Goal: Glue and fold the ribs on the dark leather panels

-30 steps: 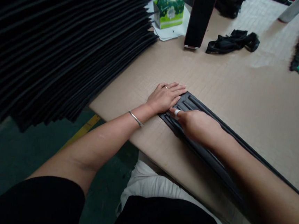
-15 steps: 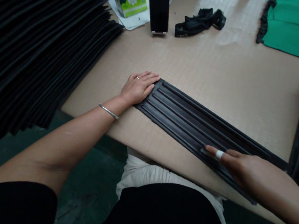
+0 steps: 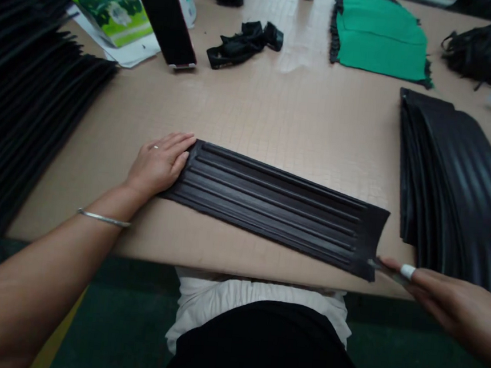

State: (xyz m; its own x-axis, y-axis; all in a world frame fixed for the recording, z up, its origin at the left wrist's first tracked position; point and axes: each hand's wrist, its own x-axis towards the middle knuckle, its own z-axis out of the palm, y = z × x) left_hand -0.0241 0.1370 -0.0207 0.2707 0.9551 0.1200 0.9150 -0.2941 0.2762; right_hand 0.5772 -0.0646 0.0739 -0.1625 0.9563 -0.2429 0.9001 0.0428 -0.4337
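A dark ribbed panel (image 3: 273, 206) lies flat on the table, slanting slightly down to the right. My left hand (image 3: 158, 164) rests on its left end with the fingers stretched out and pressed down. At the panel's lower right corner, my right hand (image 3: 438, 289) is closed round a small metal tool (image 3: 386, 269), whose tip touches or hovers just over the panel. White tape wraps one finger of that hand. The tool's exact kind is too blurred to tell.
Stacked black ribbed panels (image 3: 24, 107) fill the left side, and another stack (image 3: 452, 179) stands at the right. Farther back are a phone (image 3: 167, 20), a green-and-white packet (image 3: 114, 9), black straps (image 3: 243, 43), green fabric (image 3: 381, 35) and a black bundle (image 3: 489, 50).
The view has shifted to the right. My right hand has moved along the panel to its right end with the tool, while my left hand stays on the left end.
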